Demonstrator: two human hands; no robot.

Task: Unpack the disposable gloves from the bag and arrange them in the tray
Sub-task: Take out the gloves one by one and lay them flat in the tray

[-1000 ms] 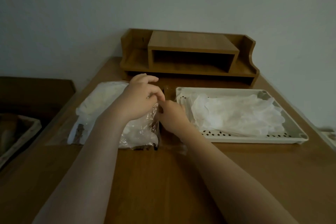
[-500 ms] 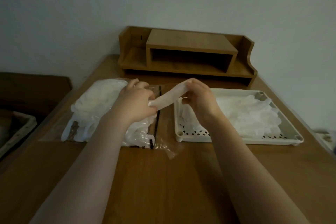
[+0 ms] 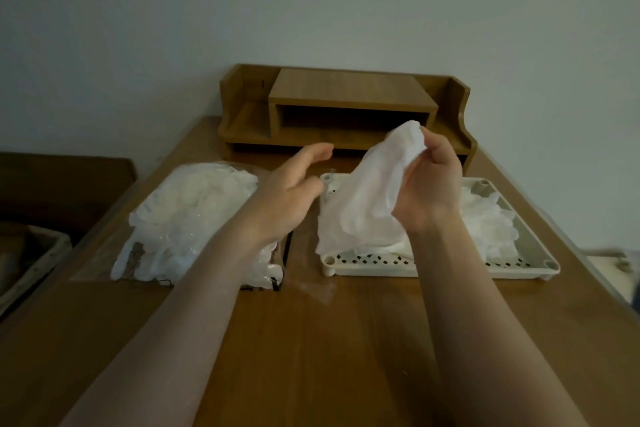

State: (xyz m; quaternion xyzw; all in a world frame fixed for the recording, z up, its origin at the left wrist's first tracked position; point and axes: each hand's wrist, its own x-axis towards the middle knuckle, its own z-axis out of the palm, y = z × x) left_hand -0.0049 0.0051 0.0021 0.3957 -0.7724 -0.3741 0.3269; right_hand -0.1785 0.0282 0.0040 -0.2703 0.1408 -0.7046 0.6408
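The right hand [image 3: 427, 187] pinches a white disposable glove [image 3: 375, 191] at its upper end, holding it raised above the near-left part of the perforated tray [image 3: 519, 265], which already contains gloves. The left hand [image 3: 289, 196] is raised with fingers relaxed and extended, holding nothing, above the clear bag [image 3: 194, 218] of gloves lying on the wooden table [image 3: 311, 357] left of the tray

Glove [image 3: 374, 191] in right hand [image 3: 431, 191]
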